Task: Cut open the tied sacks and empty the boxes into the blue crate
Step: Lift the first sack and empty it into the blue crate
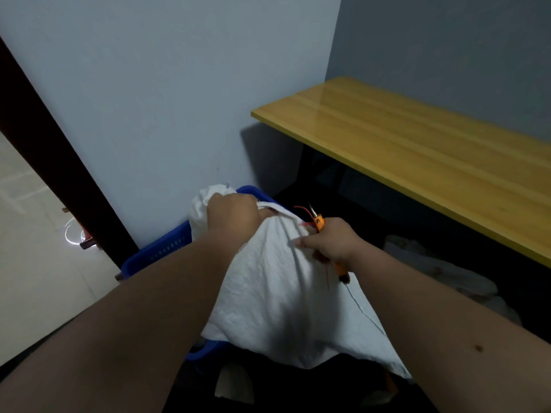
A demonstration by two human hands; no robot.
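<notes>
Both forearms fill the near view, reaching fwd over a white sack [286, 293]. From my remote seat I see the sack draped over a blue crate [167, 248], w/ its top end bunched under the left hand [234, 217]; that grip is closed round the cloth, knuckles up. Right hand [335, 242] pinches a fold of the sack at its fingertips and also holds an orange cutter [320, 223], blade pointing up and away, handle sticking out below the palm. Red string [302, 208] shows by the blade. Crate contents hidden by the sack; can't tell what's inside. Crate sits against the wall, left of a yellow tabletop [417, 150]. More white cloth [441, 272] lies on the floor under the tabletop.
</notes>
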